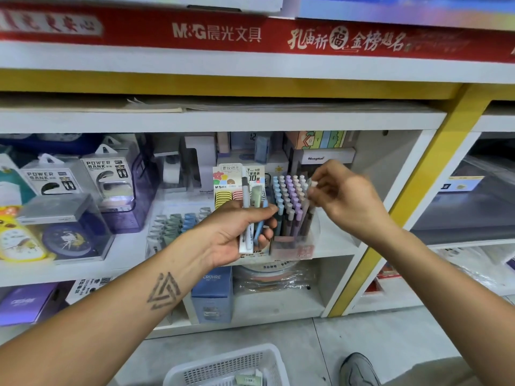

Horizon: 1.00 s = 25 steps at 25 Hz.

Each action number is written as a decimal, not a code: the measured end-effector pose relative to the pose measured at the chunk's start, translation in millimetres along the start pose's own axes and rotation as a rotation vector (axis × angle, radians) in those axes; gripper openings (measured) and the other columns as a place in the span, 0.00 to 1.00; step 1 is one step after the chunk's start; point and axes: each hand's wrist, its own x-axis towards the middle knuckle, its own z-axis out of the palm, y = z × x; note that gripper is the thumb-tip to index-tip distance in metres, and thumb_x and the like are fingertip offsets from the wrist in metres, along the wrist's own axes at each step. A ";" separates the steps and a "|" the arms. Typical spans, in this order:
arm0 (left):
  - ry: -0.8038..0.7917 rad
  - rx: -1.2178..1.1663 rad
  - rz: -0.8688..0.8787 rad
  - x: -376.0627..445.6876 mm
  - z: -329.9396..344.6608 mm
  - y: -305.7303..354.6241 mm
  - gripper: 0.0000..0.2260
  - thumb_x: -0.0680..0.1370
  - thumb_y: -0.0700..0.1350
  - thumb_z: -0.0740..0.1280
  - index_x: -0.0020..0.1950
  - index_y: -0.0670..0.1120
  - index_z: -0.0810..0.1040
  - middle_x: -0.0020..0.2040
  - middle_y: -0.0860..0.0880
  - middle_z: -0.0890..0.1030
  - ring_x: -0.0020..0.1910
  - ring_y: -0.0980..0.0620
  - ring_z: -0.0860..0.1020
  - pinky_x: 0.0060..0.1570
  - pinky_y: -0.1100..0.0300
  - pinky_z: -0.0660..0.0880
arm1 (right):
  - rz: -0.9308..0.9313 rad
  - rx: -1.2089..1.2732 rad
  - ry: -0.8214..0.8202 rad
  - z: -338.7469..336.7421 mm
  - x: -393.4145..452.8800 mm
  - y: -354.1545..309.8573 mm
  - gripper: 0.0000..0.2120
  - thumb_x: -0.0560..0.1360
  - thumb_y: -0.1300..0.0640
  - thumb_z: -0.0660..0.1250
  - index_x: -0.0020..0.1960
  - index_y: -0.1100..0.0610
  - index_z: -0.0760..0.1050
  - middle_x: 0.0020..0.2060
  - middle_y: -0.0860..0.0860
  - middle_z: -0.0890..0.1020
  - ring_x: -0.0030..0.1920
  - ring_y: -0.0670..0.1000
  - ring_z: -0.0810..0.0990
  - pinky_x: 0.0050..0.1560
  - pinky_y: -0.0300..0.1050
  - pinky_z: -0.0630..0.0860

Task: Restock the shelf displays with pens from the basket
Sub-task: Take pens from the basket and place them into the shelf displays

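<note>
My left hand (237,232) grips a small bunch of pens (252,215), white, green and blue, upright in front of the middle shelf. Just right of it stands a clear display box (292,240) packed with several pastel-capped pens (289,196) in blue, purple and white. My right hand (345,196) hovers over the box's right edge and pinches the white top of one pen (313,188) between thumb and fingers. A white plastic basket (223,369) sits on the floor below, with a few packets inside.
A tray of erasers and clips (178,224) stands left of the display box. Power bank boxes (103,174) and a boxed clock (67,235) fill the shelf's left side. A yellow upright post (412,196) bounds the bay on the right. A grey shoe (359,369) rests by the basket.
</note>
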 end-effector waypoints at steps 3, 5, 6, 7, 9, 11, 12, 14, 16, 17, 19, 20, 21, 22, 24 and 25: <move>-0.009 0.025 -0.002 1.8 0.5 -1.7 0.22 0.73 0.36 0.73 0.65 0.32 0.75 0.36 0.42 0.79 0.28 0.51 0.75 0.22 0.64 0.72 | -0.048 -0.094 -0.071 8.9 -4.8 5.9 0.08 0.77 0.60 0.71 0.50 0.52 0.71 0.39 0.48 0.82 0.42 0.46 0.82 0.44 0.48 0.82; -0.019 0.032 0.000 1.9 0.8 -2.0 0.23 0.72 0.37 0.74 0.65 0.32 0.74 0.36 0.42 0.79 0.27 0.51 0.75 0.23 0.64 0.72 | -0.076 -0.121 -0.075 12.1 -5.8 8.3 0.09 0.77 0.60 0.71 0.48 0.52 0.71 0.38 0.48 0.82 0.40 0.44 0.82 0.42 0.47 0.81; -0.027 0.033 -0.001 2.1 1.0 -2.2 0.24 0.71 0.37 0.74 0.65 0.32 0.75 0.36 0.42 0.79 0.28 0.51 0.75 0.23 0.64 0.72 | -0.081 -0.130 -0.072 12.9 -5.7 8.5 0.10 0.76 0.61 0.71 0.47 0.52 0.71 0.37 0.48 0.82 0.39 0.44 0.81 0.41 0.46 0.80; -0.035 0.031 -0.002 2.2 1.2 -2.3 0.25 0.70 0.38 0.74 0.65 0.32 0.75 0.36 0.42 0.79 0.28 0.51 0.75 0.23 0.64 0.72 | -0.075 -0.130 -0.072 13.0 -5.3 8.2 0.10 0.76 0.61 0.71 0.46 0.51 0.70 0.36 0.48 0.81 0.38 0.43 0.81 0.40 0.45 0.80; -0.054 0.016 -0.012 2.2 0.8 -2.2 0.25 0.69 0.39 0.75 0.64 0.33 0.76 0.36 0.42 0.79 0.29 0.50 0.76 0.24 0.63 0.72 | -0.044 -0.104 -0.099 11.1 -3.9 7.1 0.12 0.76 0.62 0.71 0.43 0.51 0.70 0.34 0.48 0.81 0.36 0.43 0.81 0.38 0.45 0.78; -0.079 -0.015 -0.031 2.6 0.8 -2.3 0.23 0.70 0.39 0.74 0.63 0.33 0.77 0.37 0.41 0.80 0.31 0.49 0.76 0.26 0.62 0.73 | -0.034 -0.096 -0.139 7.5 -3.5 5.6 0.13 0.76 0.62 0.71 0.41 0.50 0.69 0.32 0.48 0.81 0.36 0.45 0.82 0.38 0.47 0.79; -0.088 -0.026 -0.037 2.4 0.8 -2.1 0.22 0.70 0.38 0.73 0.63 0.33 0.77 0.38 0.41 0.80 0.32 0.49 0.77 0.26 0.62 0.74 | -0.035 -0.095 -0.149 5.9 -3.7 5.1 0.13 0.76 0.63 0.71 0.40 0.50 0.69 0.32 0.48 0.81 0.35 0.46 0.82 0.39 0.49 0.79; -0.105 -0.027 -0.036 1.8 0.8 -2.1 0.23 0.70 0.37 0.73 0.63 0.33 0.77 0.38 0.41 0.80 0.32 0.49 0.77 0.27 0.61 0.74 | -0.035 -0.105 -0.144 3.4 -3.3 5.3 0.12 0.76 0.63 0.71 0.40 0.51 0.70 0.31 0.49 0.82 0.35 0.47 0.82 0.39 0.52 0.80; -0.118 -0.007 -0.025 1.2 0.3 -2.2 0.24 0.70 0.37 0.73 0.64 0.32 0.76 0.39 0.41 0.80 0.33 0.49 0.78 0.27 0.61 0.75 | -0.021 -0.127 -0.108 4.3 -3.2 7.3 0.10 0.76 0.63 0.70 0.41 0.54 0.71 0.32 0.51 0.82 0.36 0.49 0.82 0.39 0.54 0.79; -0.118 0.002 -0.021 0.9 0.1 -2.5 0.24 0.69 0.36 0.74 0.64 0.32 0.75 0.39 0.41 0.80 0.33 0.49 0.79 0.27 0.61 0.76 | -0.010 -0.129 -0.080 5.9 -3.7 8.8 0.09 0.76 0.63 0.70 0.42 0.55 0.71 0.33 0.51 0.82 0.36 0.51 0.83 0.39 0.54 0.80; -0.105 0.013 -0.017 1.5 -0.6 -3.3 0.25 0.69 0.36 0.75 0.64 0.32 0.76 0.38 0.41 0.81 0.34 0.48 0.80 0.28 0.60 0.77 | -0.014 -0.148 -0.032 9.4 -4.7 10.4 0.08 0.77 0.62 0.70 0.43 0.55 0.71 0.33 0.52 0.82 0.37 0.53 0.83 0.38 0.54 0.80; -0.093 0.019 -0.014 1.8 -1.0 -3.4 0.24 0.69 0.36 0.75 0.63 0.33 0.77 0.38 0.41 0.81 0.35 0.47 0.81 0.29 0.60 0.78 | -0.031 -0.160 -0.018 11.5 -5.0 10.5 0.08 0.77 0.61 0.70 0.43 0.55 0.72 0.33 0.52 0.82 0.37 0.53 0.83 0.37 0.53 0.80; -0.080 0.025 -0.009 1.7 -1.5 -3.4 0.22 0.69 0.36 0.75 0.62 0.33 0.78 0.38 0.41 0.82 0.35 0.47 0.82 0.30 0.60 0.79 | -0.051 -0.164 -0.006 13.4 -4.8 10.2 0.08 0.76 0.61 0.71 0.43 0.55 0.72 0.33 0.52 0.81 0.37 0.53 0.83 0.36 0.52 0.80; -0.069 0.028 -0.005 1.8 -1.7 -3.3 0.20 0.69 0.36 0.74 0.60 0.33 0.79 0.37 0.41 0.82 0.35 0.47 0.82 0.30 0.60 0.80 | -0.072 -0.157 0.004 14.7 -4.3 10.1 0.08 0.76 0.62 0.71 0.43 0.56 0.72 0.33 0.51 0.81 0.36 0.51 0.83 0.35 0.51 0.79; -0.053 0.015 0.000 2.2 -3.0 -3.0 0.16 0.70 0.36 0.74 0.56 0.33 0.80 0.37 0.40 0.82 0.35 0.47 0.83 0.30 0.60 0.80 | -0.098 -0.143 0.011 15.6 -3.1 9.7 0.07 0.76 0.62 0.71 0.43 0.57 0.73 0.32 0.51 0.81 0.35 0.47 0.82 0.34 0.47 0.78; -0.047 0.001 0.000 2.3 -4.0 -2.7 0.14 0.70 0.36 0.74 0.55 0.34 0.81 0.38 0.40 0.83 0.35 0.46 0.83 0.30 0.59 0.81 | -0.106 -0.145 0.012 15.6 -3.0 9.6 0.07 0.76 0.62 0.72 0.43 0.57 0.73 0.32 0.51 0.81 0.34 0.47 0.82 0.34 0.46 0.77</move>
